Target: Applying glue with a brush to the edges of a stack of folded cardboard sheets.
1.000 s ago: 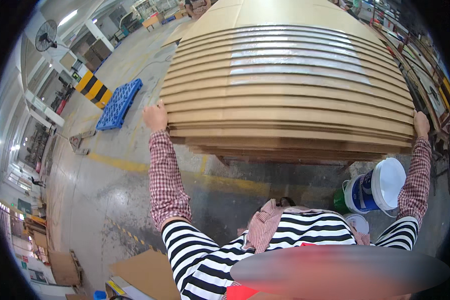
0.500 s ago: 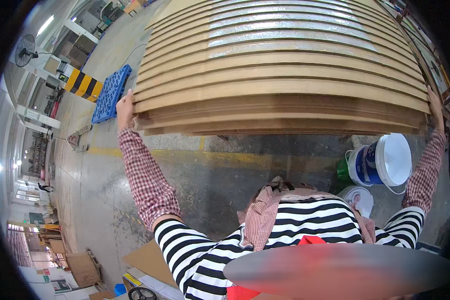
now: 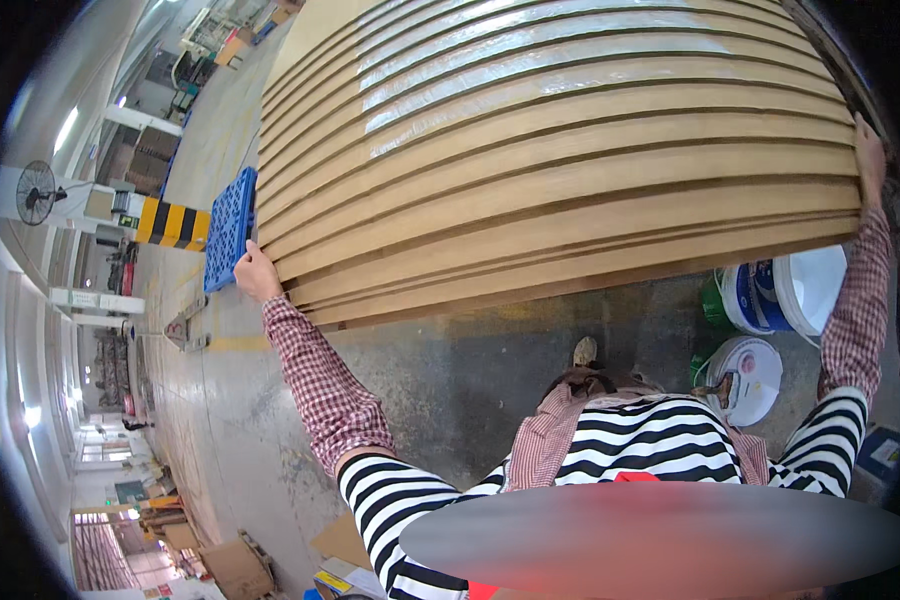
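I have the left grip [image 3: 258, 272] against the left edge of the stack of cardboard sheets [image 3: 550, 190], near its closest corner. Its fingers are curled in part; how firmly they close on the board I cannot tell, the undersides being hidden. I have the right grip [image 3: 869, 158] along the opposite edge, fingers lying lengthwise; whether it is clamped or merely pressing I cannot tell.

The stack spans the whole space between the two grips and extends forward of both. I note the sheets fanned in overlapping steps, with a glossy patch [image 3: 510, 60] ahead of and between the grips.

Just beyond the left grip I record a blue pallet [image 3: 230, 235]; further left of that, a yellow-and-black striped block [image 3: 173, 223]. On the near side of the right grip, a white bucket with a blue band [image 3: 813, 285] stands close to a white lidded tub [image 3: 755, 378]. Nearer the body than either grip, I observe grey floor [image 3: 470, 370], scuffed and stained.
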`<state>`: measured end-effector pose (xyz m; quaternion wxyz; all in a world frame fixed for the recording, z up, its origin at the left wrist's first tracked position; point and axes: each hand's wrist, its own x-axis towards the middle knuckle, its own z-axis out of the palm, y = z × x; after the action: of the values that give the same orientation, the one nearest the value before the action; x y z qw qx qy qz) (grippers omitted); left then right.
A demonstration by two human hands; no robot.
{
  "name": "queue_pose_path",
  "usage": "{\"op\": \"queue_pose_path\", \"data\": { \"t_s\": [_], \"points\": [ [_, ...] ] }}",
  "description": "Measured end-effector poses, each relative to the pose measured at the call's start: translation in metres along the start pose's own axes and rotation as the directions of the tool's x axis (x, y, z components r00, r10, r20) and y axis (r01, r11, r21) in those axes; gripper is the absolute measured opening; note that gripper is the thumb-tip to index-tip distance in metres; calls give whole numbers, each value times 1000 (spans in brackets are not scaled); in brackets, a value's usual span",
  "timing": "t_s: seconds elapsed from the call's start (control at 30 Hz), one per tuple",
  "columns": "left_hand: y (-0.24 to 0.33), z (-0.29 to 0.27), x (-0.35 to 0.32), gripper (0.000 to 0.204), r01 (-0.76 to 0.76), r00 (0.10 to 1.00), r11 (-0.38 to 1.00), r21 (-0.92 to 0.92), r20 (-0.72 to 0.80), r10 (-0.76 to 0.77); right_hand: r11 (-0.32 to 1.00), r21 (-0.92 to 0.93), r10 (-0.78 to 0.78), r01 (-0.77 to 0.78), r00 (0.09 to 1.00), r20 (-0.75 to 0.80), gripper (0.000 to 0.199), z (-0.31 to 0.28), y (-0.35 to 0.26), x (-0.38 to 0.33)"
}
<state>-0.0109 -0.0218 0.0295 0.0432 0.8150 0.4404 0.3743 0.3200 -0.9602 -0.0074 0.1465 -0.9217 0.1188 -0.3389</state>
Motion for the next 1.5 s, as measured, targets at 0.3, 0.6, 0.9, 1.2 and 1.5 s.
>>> {"op": "queue_pose_path", "data": {
  "t_s": [0.3,0.6,0.9,1.2,1.5],
  "points": [
    [3,-17,-1,46,-82,995,996,33,-49,84,996,48,-71,72,997,-11,44,-18,-39,-22],
    [29,-34,-21,40,6,974,984,180,-222,35,907,421,120,-1,959,-256,33,-35,-56,-17],
    [-4,-3,-1,54,-16,993,995,97,118,4,997,-80,25,-21,998,49,36,-29,-84,-45],
    [18,1,-12,46,-268,950,890,369,252,181,882,-399,-96,251,924,370,37,-37,-85,-38],
    [-69,28,32,53,107,884,949,-298,466,47,997,-43,-28,57,872,488,56,3,-71,-19]
  ]
}}
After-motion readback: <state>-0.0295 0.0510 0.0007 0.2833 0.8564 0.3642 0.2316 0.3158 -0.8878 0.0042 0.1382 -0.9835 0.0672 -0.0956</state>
